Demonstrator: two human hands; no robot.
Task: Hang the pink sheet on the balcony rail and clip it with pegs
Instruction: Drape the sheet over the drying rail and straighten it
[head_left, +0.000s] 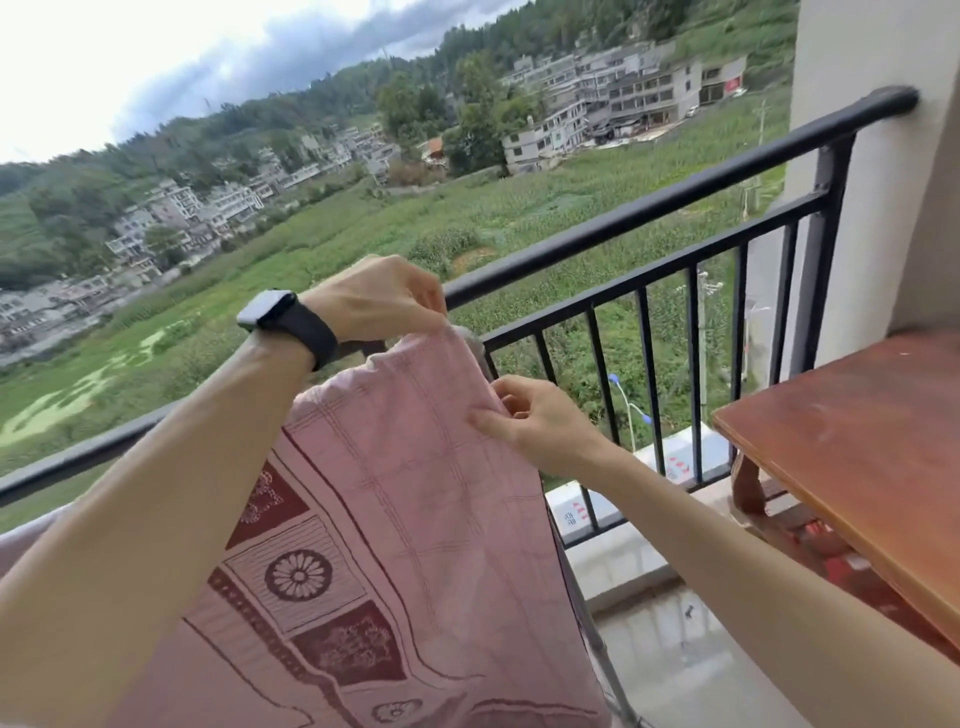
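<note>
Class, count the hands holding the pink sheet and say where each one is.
2. The left hand pinches the sheet at its top, by the rail; the right hand pinches its right edge, lower down. None seems hidden.

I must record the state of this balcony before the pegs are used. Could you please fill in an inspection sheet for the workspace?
Surface: balcony rail, black metal, runs to the wall.
Job's things: pink sheet held up at the rail; pegs, nothing seen.
Clutter: small dark object on floor; red items under wooden table.
Grippers: left hand pinches sheet's top edge; right hand pinches its right edge.
Cables: nothing seen.
Surroundings: fields, houses, wooded hills.
</note>
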